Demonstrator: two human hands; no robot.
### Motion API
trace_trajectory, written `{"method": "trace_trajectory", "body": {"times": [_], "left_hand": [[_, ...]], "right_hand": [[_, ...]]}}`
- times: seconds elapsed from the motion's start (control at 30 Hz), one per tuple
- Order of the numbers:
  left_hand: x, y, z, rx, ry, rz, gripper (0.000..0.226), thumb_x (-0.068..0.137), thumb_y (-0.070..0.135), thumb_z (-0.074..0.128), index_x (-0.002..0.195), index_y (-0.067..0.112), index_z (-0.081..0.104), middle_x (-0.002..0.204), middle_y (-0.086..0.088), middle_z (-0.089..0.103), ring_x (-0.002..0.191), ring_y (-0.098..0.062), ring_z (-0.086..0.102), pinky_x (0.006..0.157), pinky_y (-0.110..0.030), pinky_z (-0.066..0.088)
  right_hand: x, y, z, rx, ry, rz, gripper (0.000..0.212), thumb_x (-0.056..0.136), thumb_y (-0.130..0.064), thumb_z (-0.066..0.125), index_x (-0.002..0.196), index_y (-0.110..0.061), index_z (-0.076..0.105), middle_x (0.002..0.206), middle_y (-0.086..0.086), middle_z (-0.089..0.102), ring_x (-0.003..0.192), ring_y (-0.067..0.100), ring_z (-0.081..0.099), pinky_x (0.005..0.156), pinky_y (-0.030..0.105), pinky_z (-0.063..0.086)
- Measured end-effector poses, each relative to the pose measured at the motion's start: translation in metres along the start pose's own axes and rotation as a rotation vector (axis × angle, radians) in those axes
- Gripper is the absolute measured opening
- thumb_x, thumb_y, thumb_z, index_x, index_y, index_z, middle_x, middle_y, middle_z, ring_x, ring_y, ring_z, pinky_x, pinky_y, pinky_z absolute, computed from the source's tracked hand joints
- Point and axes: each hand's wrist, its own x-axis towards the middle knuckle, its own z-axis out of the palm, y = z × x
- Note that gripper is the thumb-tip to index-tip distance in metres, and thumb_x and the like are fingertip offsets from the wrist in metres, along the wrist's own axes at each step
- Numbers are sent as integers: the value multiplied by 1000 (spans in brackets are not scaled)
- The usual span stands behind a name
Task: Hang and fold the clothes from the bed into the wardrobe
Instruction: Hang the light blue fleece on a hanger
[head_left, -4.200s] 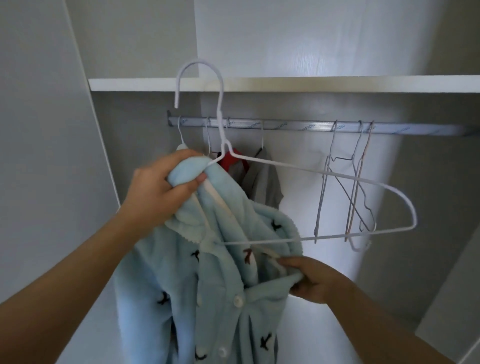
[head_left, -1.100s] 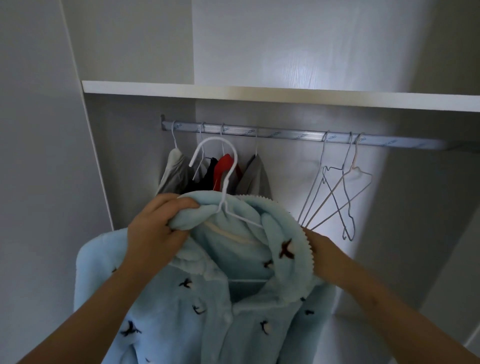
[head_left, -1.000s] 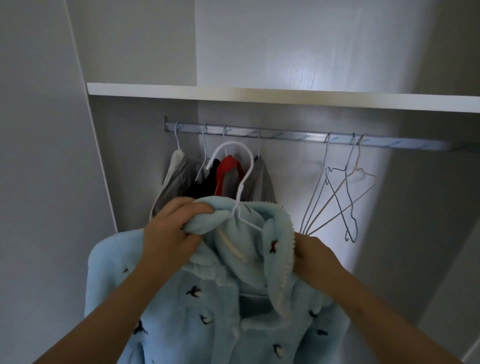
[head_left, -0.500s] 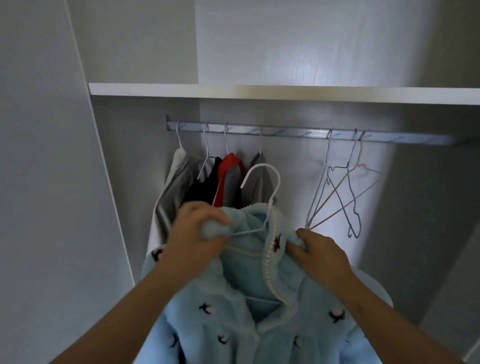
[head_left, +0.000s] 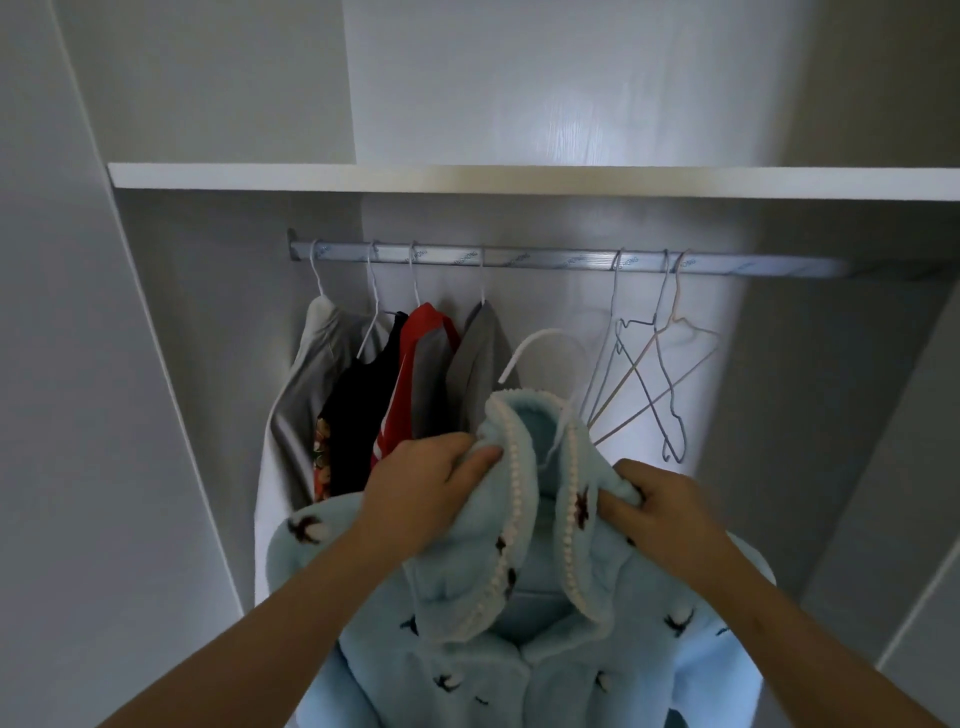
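A light blue fleece pyjama top with small dark bird prints and a white beaded collar edge sits on a white wire hanger; only the hanger's hook sticks out above the collar. My left hand grips the left shoulder of the top beside the collar. My right hand grips the right shoulder. The hook is below the silver wardrobe rail, not touching it, between the hung clothes and the empty hangers.
Several garments hang at the rail's left end: a grey one, a black one, a red one and another grey one. Three empty wire hangers hang to the right. A white shelf runs above the rail.
Both hands have carried the top on its hanger to the right along the wardrobe. The collar now stands up around the hook, and the hook has come nearer the empty hangers.
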Motion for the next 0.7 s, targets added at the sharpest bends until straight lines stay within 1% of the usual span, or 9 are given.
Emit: {"method": "trace_trajectory", "body": {"times": [0.07,0.13,0.23,0.33,0.4,0.47,0.53,0.6,0.7], "left_hand": [[6,7,8,-59,64,-91,38,89,52,40,60,28,45,56,12,48,58,-1,47,56,-20,35],[6,18,20,-102,31,-148,38,88,53,39,63,26,48,61,11,51,66,-11,54,63,-29,42],[2,30,37,-161,-98,-111,36,93,46,42,74,20,59,71,5,59,74,-15,57,72,-32,45],[-1,32,51,-228,-284,-38,36,95,38,46,66,18,56,60,9,52,59,-2,50,63,-22,43],[0,30,58,-306,-352,-73,34,95,33,48,64,22,56,57,14,51,52,6,47,56,-11,39],[2,27,64,-417,-369,-127,25,96,24,49,75,18,62,62,15,55,54,6,50,58,-8,44],[5,24,68,-447,-371,-152,19,95,16,49,81,17,62,65,11,56,57,3,53,59,-10,48],[9,21,73,-427,-370,-163,18,94,12,50,82,18,61,66,9,56,59,-1,54,63,-17,51],[15,15,78,-377,-320,-184,15,93,16,52,82,21,61,72,7,60,71,-8,57,78,-31,53]], "right_hand": [[0,7,-11,-78,-46,3,35,84,-33,65,58,-24,44,58,-7,45,55,9,43,58,29,37],[-4,13,-25,-4,-154,85,32,81,-40,65,60,-20,53,56,-4,53,53,9,51,54,24,42],[-16,20,-47,176,-341,258,34,63,-54,66,64,-20,68,65,-3,70,60,11,67,55,19,51],[-31,33,-64,234,-477,412,42,53,-58,79,70,-20,72,73,-3,74,67,11,71,56,18,53],[-40,39,-70,279,-557,486,40,51,-57,77,68,-22,76,74,-4,74,68,11,71,56,17,52],[-45,43,-71,291,-570,545,21,61,-50,74,62,-29,76,69,-7,73,63,6,70,54,13,50],[-48,49,-69,276,-527,578,22,79,-37,72,58,-29,75,64,-9,72,59,3,68,51,11,48],[-48,57,-65,285,-452,621,21,81,-26,69,62,-20,74,63,-7,72,58,4,68,49,12,47],[-49,60,-58,373,-343,666,12,83,-21,68,73,-14,70,65,-2,73,58,8,69,48,13,48]]}}
